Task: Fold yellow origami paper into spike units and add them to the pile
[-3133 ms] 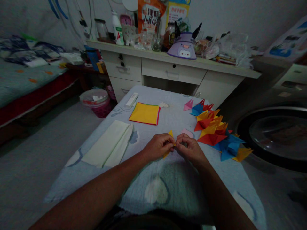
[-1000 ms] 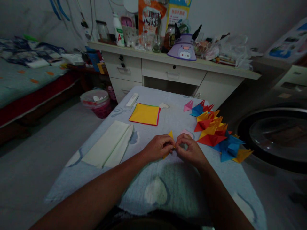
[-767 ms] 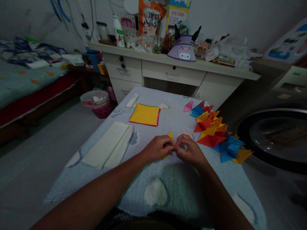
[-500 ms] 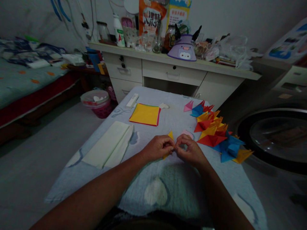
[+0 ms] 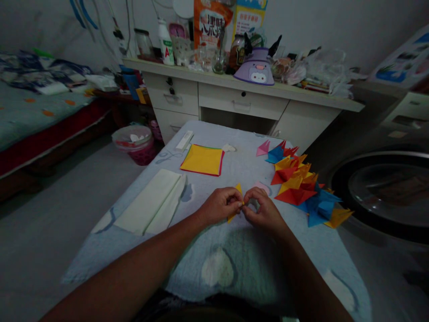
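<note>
Between my two hands is a piece of folded yellow paper (image 5: 238,188), mostly hidden behind the fingers. My left hand (image 5: 224,205) is closed on it, thumb and fingers pinched together. The fingertips of my right hand (image 5: 261,206) pinch a small yellow tip at its right side, touching the left fingertips. Just beyond the right hand lies something pale pink (image 5: 262,185), partly covered. To the right sits a cluster of folded paper cranes (image 5: 295,183) in red, yellow, blue and pink. A stack of square paper (image 5: 203,160), yellow on top, lies farther back.
A folded pale cloth or paper (image 5: 152,201) lies left on the cloth-covered table (image 5: 214,250). A white box (image 5: 184,140) and a small white scrap (image 5: 229,147) are near the back. Beyond stand a cluttered white desk (image 5: 231,85), a bin (image 5: 134,143) and a front-loading washer (image 5: 385,192).
My right fingers have shifted slightly at the paper's tip, and a bit of yellow now shows between the fingertips. Both hands stay in nearly the same place.
</note>
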Demonstrator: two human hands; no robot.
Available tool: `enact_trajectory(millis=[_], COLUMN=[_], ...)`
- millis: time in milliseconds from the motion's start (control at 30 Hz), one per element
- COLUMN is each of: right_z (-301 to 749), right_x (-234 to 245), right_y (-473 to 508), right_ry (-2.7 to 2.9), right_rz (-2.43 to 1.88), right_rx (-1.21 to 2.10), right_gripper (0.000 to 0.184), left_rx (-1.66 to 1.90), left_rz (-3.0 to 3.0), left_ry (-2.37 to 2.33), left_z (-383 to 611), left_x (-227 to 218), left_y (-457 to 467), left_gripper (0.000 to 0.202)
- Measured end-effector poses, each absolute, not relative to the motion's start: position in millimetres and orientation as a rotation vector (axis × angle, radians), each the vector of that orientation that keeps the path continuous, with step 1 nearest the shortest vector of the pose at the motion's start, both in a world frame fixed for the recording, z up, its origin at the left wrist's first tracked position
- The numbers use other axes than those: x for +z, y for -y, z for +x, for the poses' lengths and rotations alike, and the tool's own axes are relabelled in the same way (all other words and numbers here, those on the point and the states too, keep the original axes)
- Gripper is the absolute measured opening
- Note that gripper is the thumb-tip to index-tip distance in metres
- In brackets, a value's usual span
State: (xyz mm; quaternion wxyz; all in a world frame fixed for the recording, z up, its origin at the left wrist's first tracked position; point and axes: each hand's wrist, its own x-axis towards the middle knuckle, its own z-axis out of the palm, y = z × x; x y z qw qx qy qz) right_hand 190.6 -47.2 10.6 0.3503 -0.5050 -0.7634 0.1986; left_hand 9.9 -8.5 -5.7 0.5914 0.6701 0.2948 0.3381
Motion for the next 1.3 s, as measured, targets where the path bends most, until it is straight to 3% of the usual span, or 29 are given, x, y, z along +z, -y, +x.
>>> enact_trajectory(millis=[467,1300], right_z=[188.1,183.2], right_x=[8.6,14.8], right_y=[49.0,51.7], right_ry=[2.013,1.942], right_rz=[-1.236,-1.246], right_rx=[0.206,0.301], right_gripper=[0.009,0.013], left_rx=[0.796,0.783], left_rz=[1.305,1.406], left_ry=[-0.667,-0.647], left_z=[13.2,12.1], left_x=[-7.9,-9.9], left_y=[9.6,9.0], left_gripper=[0.014,0.011])
